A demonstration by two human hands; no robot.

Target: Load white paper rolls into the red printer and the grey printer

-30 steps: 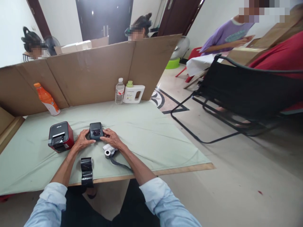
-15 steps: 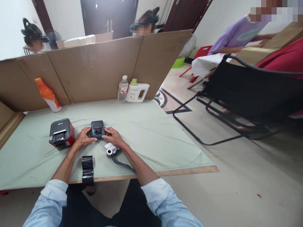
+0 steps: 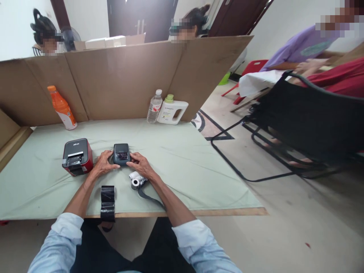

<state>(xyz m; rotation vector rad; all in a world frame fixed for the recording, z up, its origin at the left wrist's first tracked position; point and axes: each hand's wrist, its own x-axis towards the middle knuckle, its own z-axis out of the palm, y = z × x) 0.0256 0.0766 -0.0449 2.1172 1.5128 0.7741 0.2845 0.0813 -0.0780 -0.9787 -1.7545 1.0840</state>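
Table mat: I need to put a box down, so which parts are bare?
The mat is bare right of the right hand, out to its right edge, below the water bottle and jug. It is crowded around the grey printer, red printer, paper rolls and black roll.

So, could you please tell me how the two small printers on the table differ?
The red printer is bigger and boxier; the grey printer is smaller and flatter. The red printer stands untouched; the grey printer sits between the left hand and right hand. Both have dark tops.
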